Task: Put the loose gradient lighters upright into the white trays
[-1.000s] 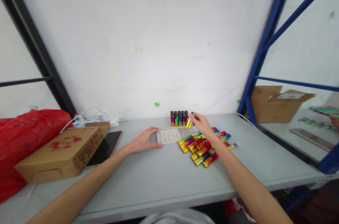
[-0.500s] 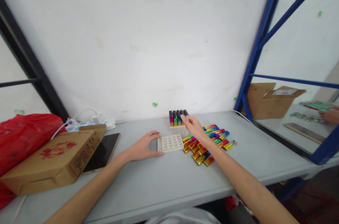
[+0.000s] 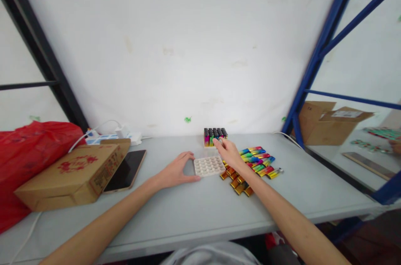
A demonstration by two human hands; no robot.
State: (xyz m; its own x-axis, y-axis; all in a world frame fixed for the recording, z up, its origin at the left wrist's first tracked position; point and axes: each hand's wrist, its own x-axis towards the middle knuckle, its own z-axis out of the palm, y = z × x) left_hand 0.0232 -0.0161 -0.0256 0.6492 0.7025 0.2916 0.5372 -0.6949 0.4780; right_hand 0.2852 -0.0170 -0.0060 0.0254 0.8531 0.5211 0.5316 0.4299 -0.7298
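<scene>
My left hand (image 3: 177, 171) lies on the grey table (image 3: 188, 210) with its fingers curved against the left edge of a white tray (image 3: 209, 166) full of empty round holes. My right hand (image 3: 228, 153) hovers over that tray's far right corner, fingers pinched on a small lighter that is mostly hidden. Behind it stands a second tray of upright lighters (image 3: 215, 136) with black tops. A pile of shiny rainbow-coloured lighters (image 3: 255, 162) lies flat to the right of my right wrist.
At the left are a brown cardboard box (image 3: 75, 173), a dark phone (image 3: 125, 171), a red plastic bag (image 3: 28, 148) and a white power strip (image 3: 122, 134) with cables. Blue shelf posts (image 3: 308, 77) rise at the right, with a cardboard carton (image 3: 332, 121) beyond.
My right hand has come from the far tray of upright lighters toward the empty tray, carrying a lighter. My left hand stays at the tray's edge. The camera view has shifted slightly.
</scene>
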